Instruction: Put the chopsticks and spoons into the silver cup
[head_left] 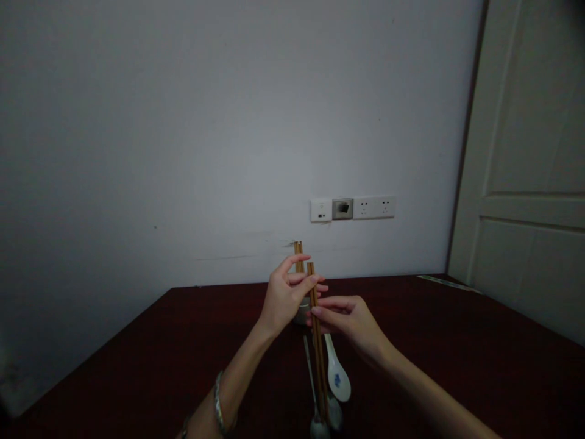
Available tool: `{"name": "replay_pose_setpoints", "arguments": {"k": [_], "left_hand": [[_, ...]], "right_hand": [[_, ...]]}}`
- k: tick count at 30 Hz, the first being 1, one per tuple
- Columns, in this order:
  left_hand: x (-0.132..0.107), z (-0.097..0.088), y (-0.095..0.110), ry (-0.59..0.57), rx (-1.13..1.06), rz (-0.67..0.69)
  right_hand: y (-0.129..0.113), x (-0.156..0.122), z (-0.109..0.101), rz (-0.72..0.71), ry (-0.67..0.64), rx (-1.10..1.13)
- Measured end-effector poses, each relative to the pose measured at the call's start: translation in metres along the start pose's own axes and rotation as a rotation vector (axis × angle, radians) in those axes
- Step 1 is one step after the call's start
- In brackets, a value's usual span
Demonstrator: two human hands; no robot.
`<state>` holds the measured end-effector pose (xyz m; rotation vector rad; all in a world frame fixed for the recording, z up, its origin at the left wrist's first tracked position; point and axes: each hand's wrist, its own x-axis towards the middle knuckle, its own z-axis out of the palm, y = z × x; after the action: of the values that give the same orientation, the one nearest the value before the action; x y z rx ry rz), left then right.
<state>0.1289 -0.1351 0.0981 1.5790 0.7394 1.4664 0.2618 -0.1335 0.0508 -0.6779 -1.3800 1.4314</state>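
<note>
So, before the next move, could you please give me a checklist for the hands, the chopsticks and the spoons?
1. Left hand on the front chopsticks, near the top: ok.
2. Right hand on them, lower down: ok.
3. Their tops about level: ok.
4. Their lower ends off the grey spoons: cannot tell; they overlap in view.
5. White spoon free of the right hand: cannot tell; its handle end is near the fingers.

Dim light in here, pale wall (228,134) filling 12 o'clock, a row of wall plates (342,209) just off centre towards 3 o'clock, panelled door (534,268) beyond, dark-red table (183,353) across 6 o'clock.
</note>
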Motion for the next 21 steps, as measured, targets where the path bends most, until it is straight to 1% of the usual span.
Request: {"name": "replay_pose_setpoints", "arguments": {"k": [6, 14, 21], "left_hand": [[0.0008, 0.0000, 0.0001, 0.019, -0.006, 0.010], [0.0019, 0.0014, -0.0034, 0.008, -0.019, -0.010], [0.0048, -0.0016, -0.0042, -0.020, -0.051, -0.073]], "right_hand": [[0.0001, 0.0007, 0.0028, 0.000, 0.064, -0.006], [-0.0007, 0.0020, 0.0018, 0.000, 0.040, -0.077], [0.0023, 0.0027, 0.0005, 0.004, 0.040, -0.089]]}}
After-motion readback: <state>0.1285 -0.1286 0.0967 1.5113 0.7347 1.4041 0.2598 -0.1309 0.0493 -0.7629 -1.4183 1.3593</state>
